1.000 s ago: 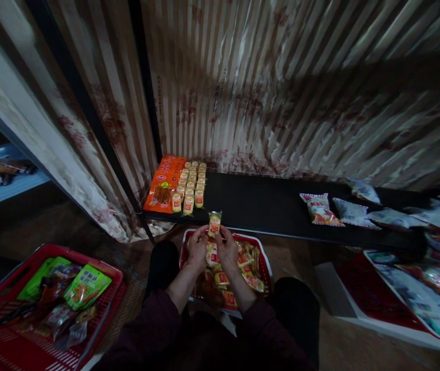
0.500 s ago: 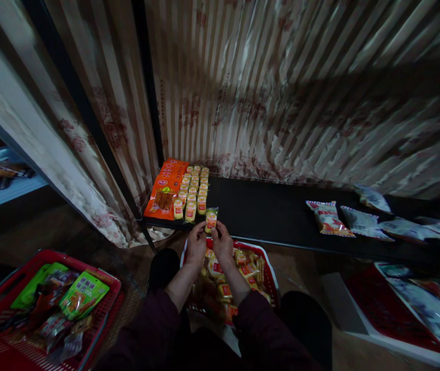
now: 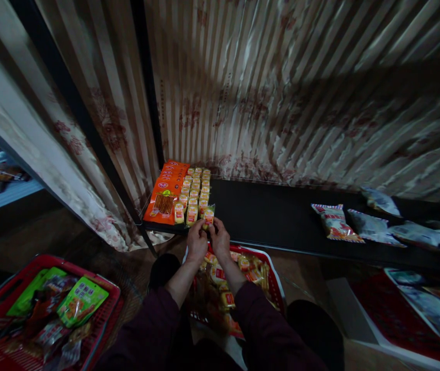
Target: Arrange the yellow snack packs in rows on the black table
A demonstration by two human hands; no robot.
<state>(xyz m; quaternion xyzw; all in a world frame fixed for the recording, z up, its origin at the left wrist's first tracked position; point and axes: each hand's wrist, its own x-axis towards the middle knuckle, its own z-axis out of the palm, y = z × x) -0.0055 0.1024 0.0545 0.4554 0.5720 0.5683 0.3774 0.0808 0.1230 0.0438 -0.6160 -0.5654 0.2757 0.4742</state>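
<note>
Between the fingertips of my left hand and my right hand is a small wrapped snack cake, yellow with a red label. Both hands are closed on its lower end, at the front edge of the black shelf. Just behind it, rows of matching wrapped cakes lie on the shelf, beside large orange snack bags. Below my forearms stands a red basket with a white rim, holding more wrapped snacks, partly hidden by my arms.
A red basket with green pouches stands at the lower left. Several chip bags lie along the shelf's right part. A white-sided box is at the lower right. Black posts and a striped curtain bound the shelf.
Both hands have carried the wrapped cake slightly left, up to the front end of the right-hand row. The view has shifted a little.
</note>
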